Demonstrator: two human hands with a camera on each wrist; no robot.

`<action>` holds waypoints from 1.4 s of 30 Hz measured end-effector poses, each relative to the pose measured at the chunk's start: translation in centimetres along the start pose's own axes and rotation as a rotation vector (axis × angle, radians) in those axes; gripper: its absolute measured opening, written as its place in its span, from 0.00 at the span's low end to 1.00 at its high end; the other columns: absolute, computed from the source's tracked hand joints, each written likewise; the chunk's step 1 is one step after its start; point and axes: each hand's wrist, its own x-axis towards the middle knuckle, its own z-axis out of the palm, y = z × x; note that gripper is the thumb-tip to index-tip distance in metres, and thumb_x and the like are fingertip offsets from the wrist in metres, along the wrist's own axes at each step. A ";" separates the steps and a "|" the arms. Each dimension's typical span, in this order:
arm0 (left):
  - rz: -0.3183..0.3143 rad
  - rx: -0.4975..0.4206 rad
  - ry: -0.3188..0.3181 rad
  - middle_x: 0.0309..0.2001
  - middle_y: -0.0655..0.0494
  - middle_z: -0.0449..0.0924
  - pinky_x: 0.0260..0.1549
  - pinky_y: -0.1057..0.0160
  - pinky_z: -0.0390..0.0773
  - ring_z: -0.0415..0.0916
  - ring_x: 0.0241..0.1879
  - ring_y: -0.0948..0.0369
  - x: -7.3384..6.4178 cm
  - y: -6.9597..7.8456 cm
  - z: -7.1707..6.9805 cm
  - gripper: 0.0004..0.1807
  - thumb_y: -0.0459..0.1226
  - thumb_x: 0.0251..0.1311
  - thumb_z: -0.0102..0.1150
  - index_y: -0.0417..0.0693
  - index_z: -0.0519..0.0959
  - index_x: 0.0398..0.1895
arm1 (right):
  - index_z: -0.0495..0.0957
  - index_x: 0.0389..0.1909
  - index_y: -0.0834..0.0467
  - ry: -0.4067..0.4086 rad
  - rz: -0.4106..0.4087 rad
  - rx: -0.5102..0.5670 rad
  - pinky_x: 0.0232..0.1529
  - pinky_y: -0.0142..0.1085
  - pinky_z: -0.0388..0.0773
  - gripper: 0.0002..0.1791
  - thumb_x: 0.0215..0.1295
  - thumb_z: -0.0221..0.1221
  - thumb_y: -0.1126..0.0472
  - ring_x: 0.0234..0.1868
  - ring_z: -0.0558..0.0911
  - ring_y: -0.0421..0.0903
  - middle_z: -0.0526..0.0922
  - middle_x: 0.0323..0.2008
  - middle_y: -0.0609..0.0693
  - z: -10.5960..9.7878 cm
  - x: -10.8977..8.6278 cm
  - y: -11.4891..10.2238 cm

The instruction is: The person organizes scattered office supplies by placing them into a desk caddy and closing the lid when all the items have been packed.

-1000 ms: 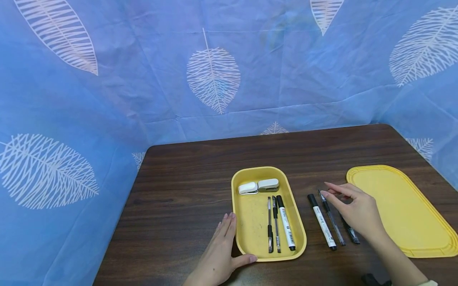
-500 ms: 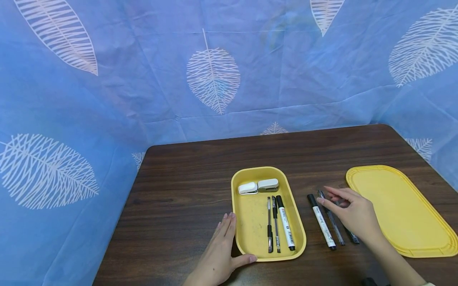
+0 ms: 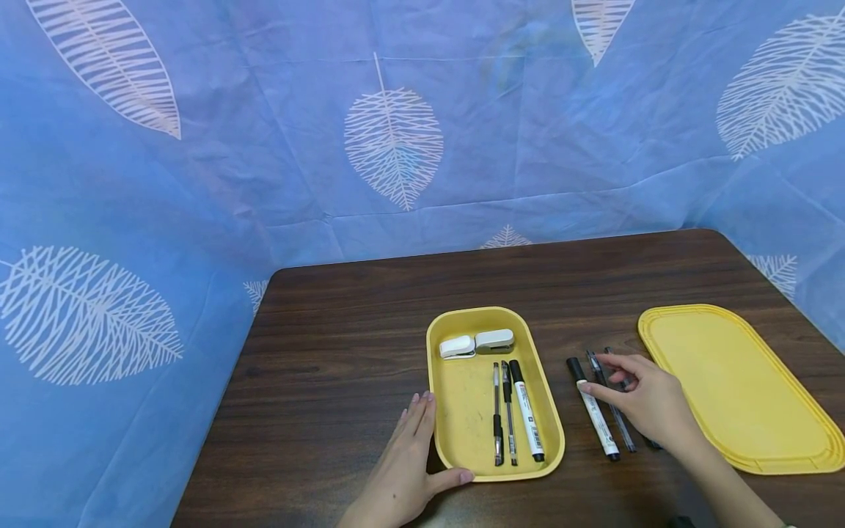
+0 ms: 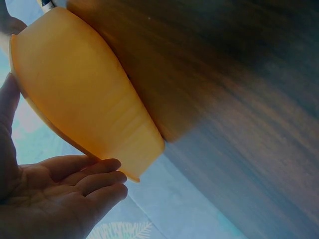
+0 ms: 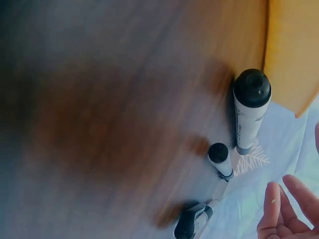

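My left hand (image 3: 405,462) rests against the left wall of a yellow tray (image 3: 439,440), fingers straight and thumb on the near rim. In the left wrist view its fingertips touch the rim. Inside the tray lie two small white staplers (image 3: 458,347), two black pens (image 3: 507,418) and a white marker (image 3: 528,414) with a black cap. Right of the tray my right hand (image 3: 650,403) hovers, thumb and index apart, over another marker (image 3: 599,425) and a clear-barrelled pen (image 3: 623,427). A second pen (image 5: 192,221) is partly hidden beneath the hand in the head view.
A yellow lid (image 3: 739,389) lies flat at the right of the dark wooden table (image 3: 343,330). A blue cloth (image 3: 277,132) with white leaf prints hangs behind. A small dark object (image 3: 681,521) sits at the bottom edge, beside the right forearm.
My right hand has shifted left and slightly toward me, its thumb now over the marker, uncovering the tip of the rightmost pen. The left hand and tray have stayed put.
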 end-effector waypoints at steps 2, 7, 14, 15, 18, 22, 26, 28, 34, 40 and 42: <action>0.003 0.003 0.002 0.77 0.45 0.49 0.72 0.44 0.53 0.46 0.77 0.48 0.0 0.0 0.0 0.58 0.62 0.48 0.65 0.41 0.51 0.76 | 0.78 0.55 0.62 -0.028 0.013 -0.011 0.21 0.28 0.67 0.35 0.53 0.69 0.42 0.28 0.74 0.39 0.81 0.32 0.51 0.0 -0.1 -0.1; -0.005 0.005 -0.007 0.77 0.45 0.49 0.72 0.44 0.53 0.45 0.77 0.48 0.1 0.0 0.0 0.59 0.62 0.48 0.65 0.41 0.51 0.76 | 0.78 0.55 0.64 -0.069 0.018 -0.019 0.20 0.29 0.66 0.35 0.53 0.69 0.43 0.24 0.73 0.35 0.81 0.27 0.48 0.1 -0.1 -0.2; -0.009 0.003 -0.011 0.77 0.45 0.49 0.73 0.44 0.53 0.45 0.77 0.49 0.1 0.0 0.0 0.59 0.62 0.48 0.65 0.41 0.51 0.76 | 0.77 0.55 0.65 -0.083 -0.002 -0.014 0.21 0.28 0.67 0.36 0.52 0.70 0.44 0.26 0.74 0.32 0.85 0.37 0.54 0.3 -0.1 0.0; -0.009 0.005 -0.011 0.77 0.45 0.49 0.73 0.44 0.53 0.45 0.77 0.48 0.1 0.0 -0.1 0.59 0.62 0.48 0.65 0.41 0.51 0.76 | 0.77 0.55 0.65 -0.093 0.000 -0.016 0.21 0.28 0.67 0.36 0.52 0.70 0.44 0.26 0.74 0.32 0.84 0.37 0.54 0.4 -0.1 0.0; -0.010 0.010 -0.012 0.77 0.44 0.48 0.72 0.44 0.53 0.45 0.77 0.48 0.1 0.0 -0.1 0.59 0.63 0.48 0.65 0.40 0.51 0.76 | 0.77 0.55 0.65 -0.109 0.008 -0.023 0.21 0.28 0.67 0.36 0.52 0.70 0.43 0.26 0.73 0.33 0.83 0.35 0.51 0.5 -0.1 0.0; -0.004 0.021 -0.007 0.77 0.43 0.49 0.72 0.43 0.53 0.46 0.76 0.47 0.2 0.0 -0.1 0.59 0.63 0.48 0.64 0.40 0.51 0.75 | 0.77 0.55 0.65 -0.116 0.022 -0.031 0.20 0.28 0.66 0.36 0.52 0.70 0.44 0.26 0.73 0.36 0.82 0.33 0.50 0.8 -0.1 0.0; 0.003 0.027 0.000 0.76 0.43 0.50 0.72 0.43 0.54 0.47 0.76 0.47 0.2 0.0 0.0 0.59 0.63 0.48 0.64 0.40 0.52 0.75 | 0.76 0.56 0.66 -0.133 0.032 -0.036 0.20 0.28 0.65 0.35 0.52 0.70 0.47 0.25 0.72 0.36 0.81 0.33 0.50 0.9 -0.1 -0.1; 0.004 0.025 0.002 0.76 0.43 0.50 0.72 0.43 0.54 0.47 0.76 0.47 0.2 0.0 0.0 0.59 0.63 0.48 0.65 0.40 0.52 0.75 | 0.76 0.56 0.66 -0.143 0.035 -0.041 0.20 0.28 0.64 0.34 0.53 0.70 0.48 0.25 0.71 0.36 0.81 0.33 0.50 0.9 -0.1 -0.1; 0.006 0.016 0.001 0.77 0.44 0.50 0.72 0.44 0.54 0.46 0.77 0.48 0.1 0.0 0.0 0.59 0.62 0.48 0.65 0.40 0.51 0.76 | 0.77 0.55 0.65 -0.164 0.016 -0.044 0.20 0.28 0.66 0.32 0.53 0.70 0.51 0.24 0.71 0.33 0.81 0.32 0.48 1.0 -0.3 0.1; 0.010 0.029 0.006 0.76 0.44 0.51 0.72 0.44 0.54 0.46 0.77 0.49 0.2 0.0 0.0 0.59 0.62 0.47 0.66 0.40 0.52 0.75 | 0.78 0.53 0.65 -0.166 0.002 -0.055 0.21 0.27 0.66 0.29 0.52 0.71 0.54 0.23 0.71 0.32 0.80 0.28 0.45 1.3 -0.4 0.0; 0.012 0.035 0.009 0.76 0.44 0.51 0.72 0.44 0.54 0.46 0.77 0.49 0.2 0.0 0.0 0.59 0.62 0.47 0.66 0.40 0.53 0.75 | 0.78 0.53 0.65 -0.171 0.003 -0.056 0.21 0.27 0.66 0.28 0.52 0.71 0.55 0.23 0.71 0.32 0.79 0.27 0.44 1.4 -0.3 -0.1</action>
